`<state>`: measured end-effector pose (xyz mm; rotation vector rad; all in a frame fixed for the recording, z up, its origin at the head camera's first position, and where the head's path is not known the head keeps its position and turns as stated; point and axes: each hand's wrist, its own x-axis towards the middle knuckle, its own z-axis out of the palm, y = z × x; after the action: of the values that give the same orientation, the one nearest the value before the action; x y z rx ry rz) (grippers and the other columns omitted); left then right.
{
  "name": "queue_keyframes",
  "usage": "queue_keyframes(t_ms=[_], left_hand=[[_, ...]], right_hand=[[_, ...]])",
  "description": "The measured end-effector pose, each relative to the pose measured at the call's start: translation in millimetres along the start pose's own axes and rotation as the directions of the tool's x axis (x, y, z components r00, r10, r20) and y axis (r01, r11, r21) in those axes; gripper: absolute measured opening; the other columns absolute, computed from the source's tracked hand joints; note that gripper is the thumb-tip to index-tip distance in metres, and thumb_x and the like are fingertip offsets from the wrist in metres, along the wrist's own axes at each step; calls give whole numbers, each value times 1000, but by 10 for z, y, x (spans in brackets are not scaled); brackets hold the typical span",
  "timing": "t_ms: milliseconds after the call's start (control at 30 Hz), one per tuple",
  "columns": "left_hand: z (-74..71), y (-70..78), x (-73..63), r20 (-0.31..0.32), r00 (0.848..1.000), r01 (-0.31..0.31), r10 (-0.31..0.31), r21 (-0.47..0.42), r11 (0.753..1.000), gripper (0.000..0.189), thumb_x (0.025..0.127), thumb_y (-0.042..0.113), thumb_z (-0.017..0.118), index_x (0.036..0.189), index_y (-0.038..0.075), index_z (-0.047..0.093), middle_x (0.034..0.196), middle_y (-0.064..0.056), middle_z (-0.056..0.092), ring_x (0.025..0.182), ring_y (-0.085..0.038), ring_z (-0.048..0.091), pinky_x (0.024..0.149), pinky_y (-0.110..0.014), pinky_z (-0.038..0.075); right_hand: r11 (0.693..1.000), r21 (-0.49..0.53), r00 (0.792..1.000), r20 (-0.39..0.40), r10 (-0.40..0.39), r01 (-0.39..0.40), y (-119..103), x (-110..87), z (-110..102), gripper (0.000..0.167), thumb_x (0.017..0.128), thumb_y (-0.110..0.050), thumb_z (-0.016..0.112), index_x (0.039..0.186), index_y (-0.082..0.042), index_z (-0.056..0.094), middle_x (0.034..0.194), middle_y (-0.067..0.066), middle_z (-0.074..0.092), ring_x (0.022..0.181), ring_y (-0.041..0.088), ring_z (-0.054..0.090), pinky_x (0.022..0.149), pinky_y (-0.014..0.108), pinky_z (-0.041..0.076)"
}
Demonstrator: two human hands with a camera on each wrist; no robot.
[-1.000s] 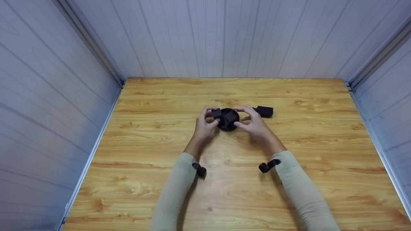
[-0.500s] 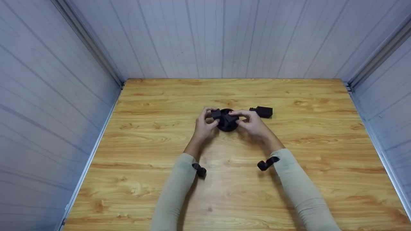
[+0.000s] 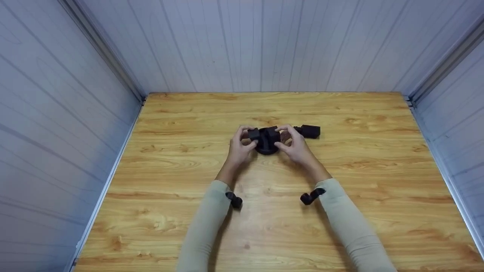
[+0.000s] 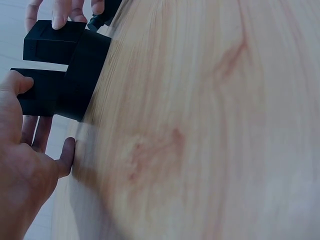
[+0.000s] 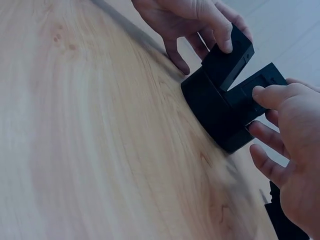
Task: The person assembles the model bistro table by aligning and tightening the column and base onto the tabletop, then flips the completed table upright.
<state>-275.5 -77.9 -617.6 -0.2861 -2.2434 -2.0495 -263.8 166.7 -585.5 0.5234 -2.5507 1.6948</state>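
A black round base (image 3: 267, 150) rests on the wooden table, with two black rectangular blocks standing up from it. The left block (image 3: 253, 134) is pinched by my left hand (image 3: 238, 149), its thumb (image 4: 20, 82) on the near face and other fingers behind. My right hand (image 3: 300, 149) pinches the right block (image 5: 250, 95) between thumb and fingers. In both wrist views the blocks stand side by side, a narrow gap between them, their lower ends at the thick disc-shaped base. The far sides of the blocks are partly hidden by fingers.
Just beyond my right hand lies another black block with a narrower end (image 3: 311, 131). Pale panelled walls close off the table at the back and both sides. A small black camera (image 3: 236, 201) sits on the left wrist, another (image 3: 308, 198) on the right.
My right hand's fingers have gone from around the base to the right block. That block has turned from slanting over the base to nearly square with the left one. The left hand stays put.
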Motion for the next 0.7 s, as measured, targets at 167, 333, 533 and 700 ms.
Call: queue_keyframes(t_ms=[167,333,533,700], left_hand=[[-27,-227,75,12,999,-45,45,-43,998,43,94,-5,79,132,9,68,132,-19,78,118,-26,77,98,-35,67],[-55,-356,116,11,999,-30,30,-50,998,45,93,-4,81,132,15,70,133,-13,79,117,-21,78,96,-34,67],[-94,-702,248,36,999,-17,18,-41,999,48,93,1,84,133,23,71,135,-5,79,123,-20,77,102,-36,66],[-68,-552,205,34,999,-4,6,-43,999,45,95,0,83,133,21,70,135,-8,79,123,-22,77,102,-36,66]], right_hand=[[999,34,1000,19,-3,2,-59,49,-76,60,101,-9,84,155,-2,59,146,26,64,131,43,64,96,43,55],[994,107,997,78,-17,8,-91,118,-152,57,104,-1,76,159,2,59,163,27,57,147,48,60,99,25,57],[990,139,992,127,5,-23,-66,135,-154,45,106,3,69,151,2,68,158,27,65,147,46,62,96,15,58],[986,164,992,123,21,-41,-67,139,-138,40,106,7,67,145,3,72,155,28,67,144,46,66,96,16,60]])
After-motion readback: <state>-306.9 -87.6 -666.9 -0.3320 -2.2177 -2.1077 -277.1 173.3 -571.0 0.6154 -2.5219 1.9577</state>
